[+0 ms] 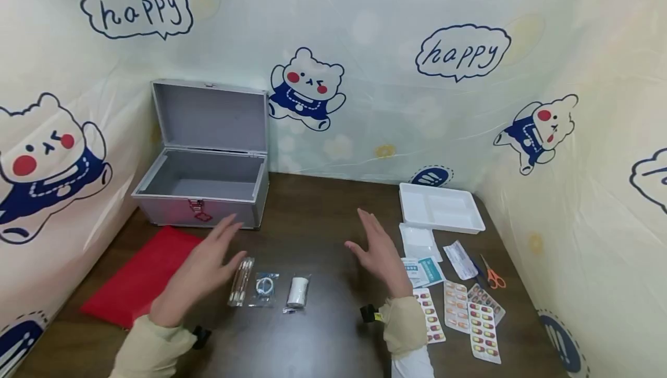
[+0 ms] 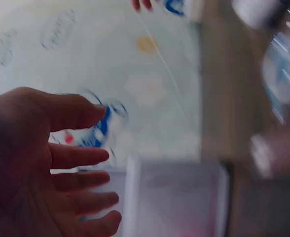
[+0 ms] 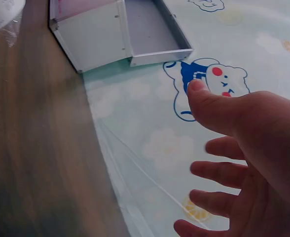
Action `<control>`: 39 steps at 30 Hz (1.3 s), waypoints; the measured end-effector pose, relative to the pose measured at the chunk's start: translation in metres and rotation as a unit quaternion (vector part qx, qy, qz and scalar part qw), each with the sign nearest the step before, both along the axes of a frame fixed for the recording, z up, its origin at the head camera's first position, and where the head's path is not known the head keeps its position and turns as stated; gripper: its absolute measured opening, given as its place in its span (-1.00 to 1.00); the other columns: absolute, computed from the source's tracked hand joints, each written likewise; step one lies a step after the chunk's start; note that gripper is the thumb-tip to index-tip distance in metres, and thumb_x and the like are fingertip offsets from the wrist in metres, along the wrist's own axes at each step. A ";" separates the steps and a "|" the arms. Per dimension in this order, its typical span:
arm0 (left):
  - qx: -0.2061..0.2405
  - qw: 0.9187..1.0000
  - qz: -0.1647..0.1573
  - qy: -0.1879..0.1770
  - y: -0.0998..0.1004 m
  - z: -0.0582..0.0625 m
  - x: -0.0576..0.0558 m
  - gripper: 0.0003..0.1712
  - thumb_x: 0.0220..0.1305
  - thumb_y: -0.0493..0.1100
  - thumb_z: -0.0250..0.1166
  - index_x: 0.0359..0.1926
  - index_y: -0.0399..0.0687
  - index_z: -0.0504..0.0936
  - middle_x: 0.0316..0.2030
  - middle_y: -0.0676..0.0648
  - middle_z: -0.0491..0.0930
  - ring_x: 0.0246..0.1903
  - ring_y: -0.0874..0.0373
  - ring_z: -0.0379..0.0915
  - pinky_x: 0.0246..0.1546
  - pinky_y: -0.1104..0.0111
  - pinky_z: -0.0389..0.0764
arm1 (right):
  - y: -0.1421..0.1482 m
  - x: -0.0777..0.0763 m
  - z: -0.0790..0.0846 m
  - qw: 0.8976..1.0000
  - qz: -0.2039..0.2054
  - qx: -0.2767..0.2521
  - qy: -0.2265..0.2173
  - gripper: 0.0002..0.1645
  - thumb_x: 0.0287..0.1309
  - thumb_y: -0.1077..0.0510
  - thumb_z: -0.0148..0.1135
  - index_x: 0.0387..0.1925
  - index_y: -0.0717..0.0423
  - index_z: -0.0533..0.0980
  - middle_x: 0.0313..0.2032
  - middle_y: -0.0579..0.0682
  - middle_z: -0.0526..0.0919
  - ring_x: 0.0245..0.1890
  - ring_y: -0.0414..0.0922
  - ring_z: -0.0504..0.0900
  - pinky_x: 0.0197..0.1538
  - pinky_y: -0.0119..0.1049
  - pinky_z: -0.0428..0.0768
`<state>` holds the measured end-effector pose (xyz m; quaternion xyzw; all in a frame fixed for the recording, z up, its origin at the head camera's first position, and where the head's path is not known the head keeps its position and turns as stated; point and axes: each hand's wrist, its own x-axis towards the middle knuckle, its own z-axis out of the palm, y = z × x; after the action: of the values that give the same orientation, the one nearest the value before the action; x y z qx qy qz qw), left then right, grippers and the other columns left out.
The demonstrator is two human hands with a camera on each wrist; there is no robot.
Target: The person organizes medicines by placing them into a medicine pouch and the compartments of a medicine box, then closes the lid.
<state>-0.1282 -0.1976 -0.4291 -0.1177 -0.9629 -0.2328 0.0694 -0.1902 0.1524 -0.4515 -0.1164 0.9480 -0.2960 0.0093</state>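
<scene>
My left hand (image 1: 203,271) hovers with fingers extended, overlapping the red pouch (image 1: 140,276) in the head view and holding nothing. Just right of it lie a clear pack of cotton swabs (image 1: 241,282), a small bag with a white ring-shaped roll (image 1: 264,286) and a wrapped white bandage roll (image 1: 297,293). My right hand (image 1: 383,256) is likewise held with straight fingers, empty, left of the blue-and-white packets (image 1: 423,272). Behind the left hand stands a grey metal case (image 1: 203,213), its lid raised and its inside bare. In the left wrist view the left hand (image 2: 71,163) shows spread fingers.
At the right are a white divided tray (image 1: 443,207), a smaller clear-white tray (image 1: 419,242), a wrapped packet (image 1: 461,260), orange-handled scissors (image 1: 495,278) and several pill blister packs (image 1: 483,331). A printed curtain (image 1: 365,36) encloses the dark table (image 1: 323,221) at back and sides.
</scene>
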 end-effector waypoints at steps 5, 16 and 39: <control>-0.041 0.993 0.074 -0.085 -0.055 -0.036 0.007 -0.08 0.09 -0.16 0.44 0.32 -0.57 0.21 0.33 -0.65 0.07 0.27 -0.68 0.04 0.18 -0.43 0.28 | -0.006 0.000 -0.002 1.000 0.016 0.000 -0.010 -0.10 0.25 -0.12 0.32 0.51 -0.09 0.17 0.52 0.04 0.22 0.53 0.08 0.17 0.46 0.16 0.27; -0.086 0.951 0.154 -0.253 -0.092 -0.070 0.010 0.04 0.16 -0.14 0.32 0.35 -0.71 -0.09 0.27 -0.86 -0.20 0.14 -0.97 -0.25 0.09 -0.59 0.15 | -0.011 0.005 -0.005 0.998 0.036 0.018 -0.038 -0.22 0.27 -0.10 0.30 0.45 -0.09 0.29 0.46 0.04 0.33 0.46 0.08 0.31 0.44 0.13 0.34; 0.004 0.978 0.009 -0.206 -0.092 0.004 0.021 -0.35 0.27 -0.41 0.07 0.34 -0.60 0.14 0.02 -0.56 0.48 -0.22 -0.16 0.53 -0.15 -0.15 0.66 | -0.093 0.038 -0.046 0.989 0.121 0.050 -0.070 -0.38 0.18 -0.12 0.38 0.17 0.12 0.54 0.04 0.12 0.60 -0.03 0.04 0.61 0.04 -0.04 0.62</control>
<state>-0.1076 -0.2896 -0.4254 -0.0578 -0.9567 -0.2551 -0.1278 -0.1520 0.0599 -0.4973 -0.2084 0.9376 -0.2527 0.1169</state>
